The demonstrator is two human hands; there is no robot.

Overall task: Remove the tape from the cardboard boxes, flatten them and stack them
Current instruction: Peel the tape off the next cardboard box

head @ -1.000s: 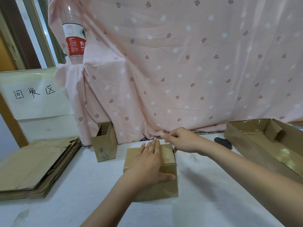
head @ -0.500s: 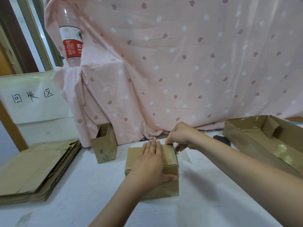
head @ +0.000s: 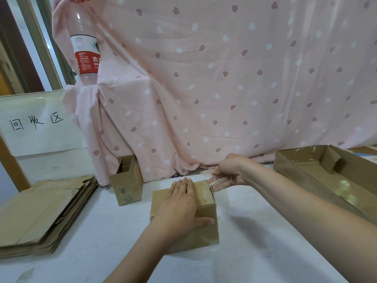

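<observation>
Near the desk's [head: 255,252] middle, the left hand [head: 181,203] lay flat on the cardboard box [head: 204,213], steadying it, so the right hand [head: 226,174] could pinch the clear tape [head: 213,181] off its far edge.

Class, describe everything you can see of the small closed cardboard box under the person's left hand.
The small closed box is plain brown corrugated cardboard, standing on the white table near its middle. The left hand presses flat on its top, thumb along the front edge. At its far right corner the right hand pinches a strip of clear tape that is partly lifted off the box. Its front face looks scuffed near the bottom.
</observation>
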